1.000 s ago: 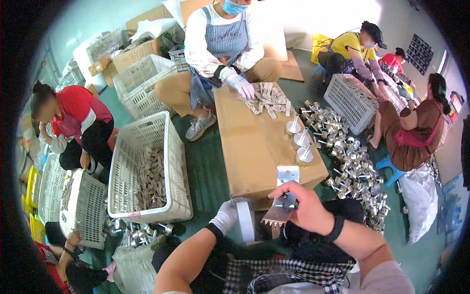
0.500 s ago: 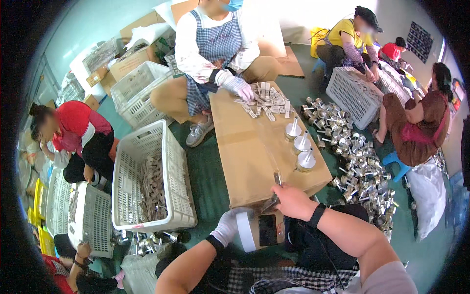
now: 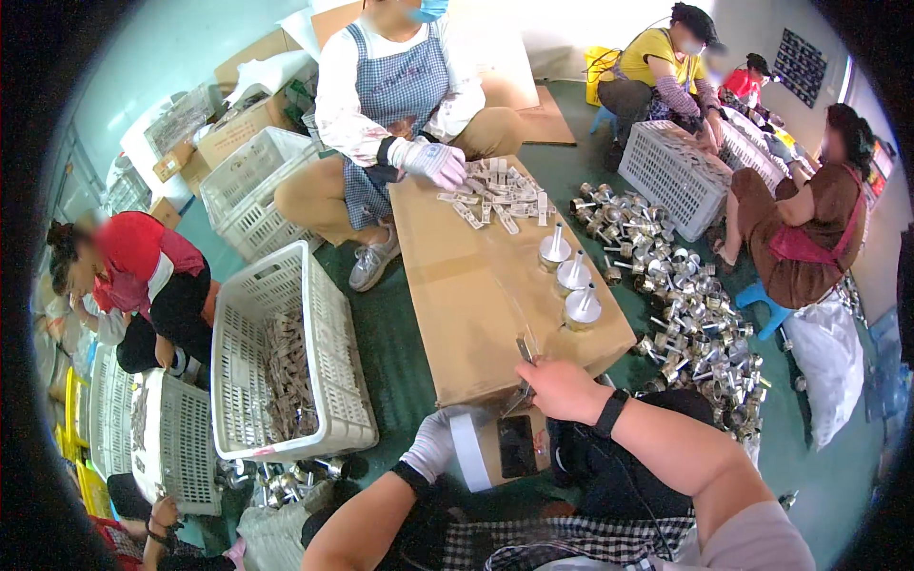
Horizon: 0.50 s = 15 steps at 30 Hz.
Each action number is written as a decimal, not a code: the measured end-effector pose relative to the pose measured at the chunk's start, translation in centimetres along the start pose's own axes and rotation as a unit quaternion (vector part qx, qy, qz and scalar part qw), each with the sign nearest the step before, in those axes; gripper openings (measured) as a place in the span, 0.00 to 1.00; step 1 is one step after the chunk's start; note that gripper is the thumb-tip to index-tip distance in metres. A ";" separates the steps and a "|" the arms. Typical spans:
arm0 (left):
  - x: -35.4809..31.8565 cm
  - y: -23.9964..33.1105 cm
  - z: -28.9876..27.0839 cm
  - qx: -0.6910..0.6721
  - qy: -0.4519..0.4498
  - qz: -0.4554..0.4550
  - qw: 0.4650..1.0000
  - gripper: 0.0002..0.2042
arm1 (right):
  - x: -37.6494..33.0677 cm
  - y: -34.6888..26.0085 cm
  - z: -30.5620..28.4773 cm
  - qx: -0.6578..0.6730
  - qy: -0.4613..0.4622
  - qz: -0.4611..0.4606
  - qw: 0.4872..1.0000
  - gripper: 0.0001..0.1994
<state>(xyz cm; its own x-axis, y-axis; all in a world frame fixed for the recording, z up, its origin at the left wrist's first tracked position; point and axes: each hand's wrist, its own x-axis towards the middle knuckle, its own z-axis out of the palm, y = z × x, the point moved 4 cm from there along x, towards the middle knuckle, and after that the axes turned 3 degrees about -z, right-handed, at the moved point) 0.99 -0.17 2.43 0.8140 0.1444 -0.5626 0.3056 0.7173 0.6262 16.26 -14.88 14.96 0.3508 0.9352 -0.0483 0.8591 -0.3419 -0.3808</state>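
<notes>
At the near edge of a brown cardboard box (image 3: pixel 466 314), my right hand (image 3: pixel 564 388), bare, is closed around a slim metal tool (image 3: pixel 524 349) whose end sticks up past the fingers. To its left, my left hand (image 3: pixel 430 445) in a white glove has its fingers curled toward the tool; the fingertips are blurred, and what they pinch cannot be made out. Just below both hands is a brown piece with a white curved edge (image 3: pixel 468 452) and a dark rectangle (image 3: pixel 517 445). Three metal funnel-shaped parts (image 3: pixel 574 274) stand spout-up on the box, beyond my right hand.
Small pale clips (image 3: pixel 500 195) lie at the box's far end, before a co-worker's gloved hand (image 3: pixel 433 162). A white plastic crate (image 3: pixel 357 419) of similar pieces stands left. Many metal parts (image 3: pixel 681 295) cover the floor at right, near a white bag (image 3: pixel 826 371). Other people sit around.
The view has shifted slightly, so the box sits a little further left. The co-worker's gloved hand has drawn back from the clips. My hands stay close together at the box edge.
</notes>
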 end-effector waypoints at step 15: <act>1.3 -0.5 -1.3 -0.125 -0.013 -0.055 0.991 0.09 | -0.2 0.2 0.2 -0.009 0.007 -0.023 1.000 0.12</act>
<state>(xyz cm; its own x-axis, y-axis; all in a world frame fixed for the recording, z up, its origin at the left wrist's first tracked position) 1.27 0.52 0.65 0.7956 0.0402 -0.6045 0.2648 0.8743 0.4067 16.24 -15.05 14.68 0.3155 0.9488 -0.0172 0.8813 -0.2996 -0.3654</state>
